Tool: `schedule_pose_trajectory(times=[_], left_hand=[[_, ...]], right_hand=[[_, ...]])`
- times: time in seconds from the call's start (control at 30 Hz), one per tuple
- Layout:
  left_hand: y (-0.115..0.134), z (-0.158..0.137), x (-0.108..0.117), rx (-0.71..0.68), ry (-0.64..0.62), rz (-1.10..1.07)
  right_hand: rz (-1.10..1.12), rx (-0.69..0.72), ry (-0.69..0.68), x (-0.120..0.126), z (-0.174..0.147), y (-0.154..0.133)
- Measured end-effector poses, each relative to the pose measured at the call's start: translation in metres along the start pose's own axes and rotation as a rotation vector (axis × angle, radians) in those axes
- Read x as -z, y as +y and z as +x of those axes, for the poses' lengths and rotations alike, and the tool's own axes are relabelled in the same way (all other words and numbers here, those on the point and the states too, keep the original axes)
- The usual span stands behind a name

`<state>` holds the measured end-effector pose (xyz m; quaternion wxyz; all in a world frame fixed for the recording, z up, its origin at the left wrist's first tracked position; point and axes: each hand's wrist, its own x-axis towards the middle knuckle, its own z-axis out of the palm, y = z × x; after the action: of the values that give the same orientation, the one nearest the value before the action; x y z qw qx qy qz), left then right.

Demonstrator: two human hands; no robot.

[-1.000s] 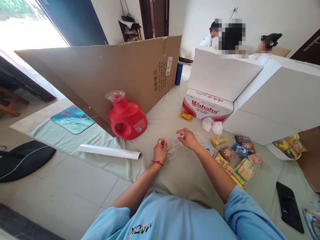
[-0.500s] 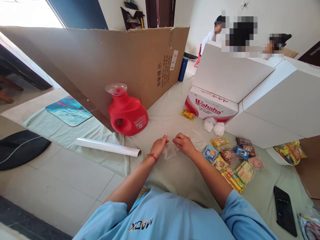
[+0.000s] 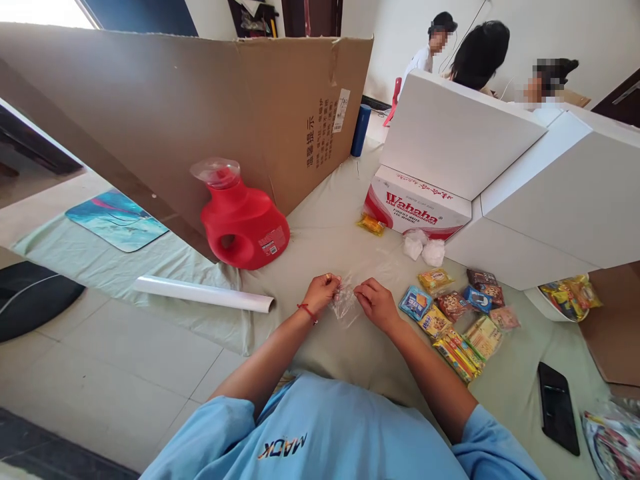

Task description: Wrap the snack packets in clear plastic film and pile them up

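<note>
A thin clear plastic bag (image 3: 346, 303) is stretched between my hands, just above the cloth. My left hand (image 3: 323, 293), with a red string bracelet at the wrist, pinches one side of it. Opposite, the fingertips of my right hand (image 3: 375, 301) are pressed together at the bag's other edge. To the right of my right hand lies a group of small snack packs, among them a blue pack (image 3: 415, 303), a yellow pack (image 3: 435, 280) and long yellow packs (image 3: 459, 353).
A red jug (image 3: 245, 223) stands before a tall cardboard sheet (image 3: 200, 107). On the left lies a white roll (image 3: 205, 294). Beyond are crumpled white wads (image 3: 424, 248) and a Wahaha box (image 3: 417, 203). A snack bowl (image 3: 550, 305) and phone (image 3: 559, 408) are right. People sit behind white boxes (image 3: 460, 133).
The view has shifted slightly. My hands have spread a little farther apart, and the plastic bag between them is more unfolded, fanning out away from me.
</note>
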<state>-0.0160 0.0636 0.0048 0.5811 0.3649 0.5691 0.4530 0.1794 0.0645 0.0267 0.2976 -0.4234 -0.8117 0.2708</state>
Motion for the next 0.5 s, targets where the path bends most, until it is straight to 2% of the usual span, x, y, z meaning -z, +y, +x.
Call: schedule_pose_trajectory(times=[0.1,0.2,0.27,0.37,0.5], left_hand=[[0.007,-0.006,-0.003,0.008,-0.049,-0.052],[0.011,-0.013,-0.009,-0.012,-0.084,-0.068],[0.012,-0.018,-0.013,-0.040,-0.095,-0.053],[0.010,-0.022,-0.017,-0.088,-0.098,-0.007],[0.004,-0.022,-0.015,-0.137,-0.022,0.053]], right_hand=[[0.209,-0.230,0.137,-0.001,-0.005,-0.008],[0.317,-0.413,0.231,-0.004,-0.006,-0.019],[0.350,-0.457,0.226,-0.007,-0.004,-0.025],[0.381,-0.452,0.178,-0.011,-0.001,-0.029],[0.522,-0.496,0.156,-0.013,-0.004,-0.023]])
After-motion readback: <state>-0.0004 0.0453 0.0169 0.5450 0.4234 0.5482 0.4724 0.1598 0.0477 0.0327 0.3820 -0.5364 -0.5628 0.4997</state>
